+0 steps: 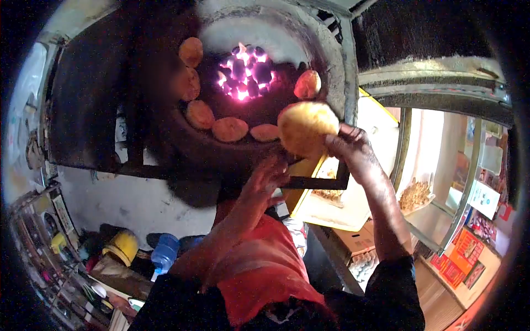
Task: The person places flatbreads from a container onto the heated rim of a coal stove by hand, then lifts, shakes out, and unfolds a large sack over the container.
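Observation:
A round golden flatbread (308,127) is held by its right edge in my right hand (353,148), above the near right rim of a round oven (243,148). My left hand (269,174) is at the oven's near edge, left of and below that bread, fingers bent and somewhat apart, with nothing visible in them. Several smaller breads, such as the oval one (229,129) at the near side and another (307,84) at the right, line the oven's inner wall. Glowing coals (246,74) burn in the middle of the oven.
Right of the oven is a yellow-edged tray (353,207). A glass case (441,193) stands farther right, with a pile of brown food (415,196) beside it. At the lower left are a yellow bucket (122,248), a blue water bottle (165,252) and a cluttered rack (47,243).

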A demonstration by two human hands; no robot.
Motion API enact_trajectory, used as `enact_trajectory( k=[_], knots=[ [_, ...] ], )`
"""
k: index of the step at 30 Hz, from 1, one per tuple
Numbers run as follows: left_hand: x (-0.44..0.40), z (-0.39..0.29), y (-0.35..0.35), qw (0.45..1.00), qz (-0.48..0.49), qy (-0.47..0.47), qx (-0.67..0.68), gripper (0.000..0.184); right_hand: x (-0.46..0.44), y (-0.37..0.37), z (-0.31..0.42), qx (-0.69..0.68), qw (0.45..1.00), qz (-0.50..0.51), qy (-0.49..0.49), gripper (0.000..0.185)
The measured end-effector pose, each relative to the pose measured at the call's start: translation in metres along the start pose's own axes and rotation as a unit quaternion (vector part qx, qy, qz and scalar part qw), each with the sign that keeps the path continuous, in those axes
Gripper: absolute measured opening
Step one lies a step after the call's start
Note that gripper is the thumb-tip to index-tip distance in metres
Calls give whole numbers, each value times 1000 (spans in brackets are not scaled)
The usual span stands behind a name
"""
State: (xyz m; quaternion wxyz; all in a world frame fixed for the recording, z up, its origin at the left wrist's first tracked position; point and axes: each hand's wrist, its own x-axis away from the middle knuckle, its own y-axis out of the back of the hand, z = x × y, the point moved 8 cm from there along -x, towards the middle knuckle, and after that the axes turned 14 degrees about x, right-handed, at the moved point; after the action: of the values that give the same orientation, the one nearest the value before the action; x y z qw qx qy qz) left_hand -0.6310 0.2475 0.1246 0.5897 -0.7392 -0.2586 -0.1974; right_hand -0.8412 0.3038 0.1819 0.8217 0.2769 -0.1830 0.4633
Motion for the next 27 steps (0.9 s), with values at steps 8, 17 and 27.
enact_trajectory(
  k=[8, 17, 27],
  knots=[
    [78, 10, 187, 970, -77, -71, -221, 55, -210, 70, -24, 504, 771, -288, 263, 22],
    [123, -21, 262, 937, -229, -109, -238, 49, -339, 97, -85, 523, 790, -286, 140, 20],
    [103, -15, 238, 921, -213, -50, -321, 48, -94, 112, 24, 568, 703, -369, 218, 23]
  ],
)
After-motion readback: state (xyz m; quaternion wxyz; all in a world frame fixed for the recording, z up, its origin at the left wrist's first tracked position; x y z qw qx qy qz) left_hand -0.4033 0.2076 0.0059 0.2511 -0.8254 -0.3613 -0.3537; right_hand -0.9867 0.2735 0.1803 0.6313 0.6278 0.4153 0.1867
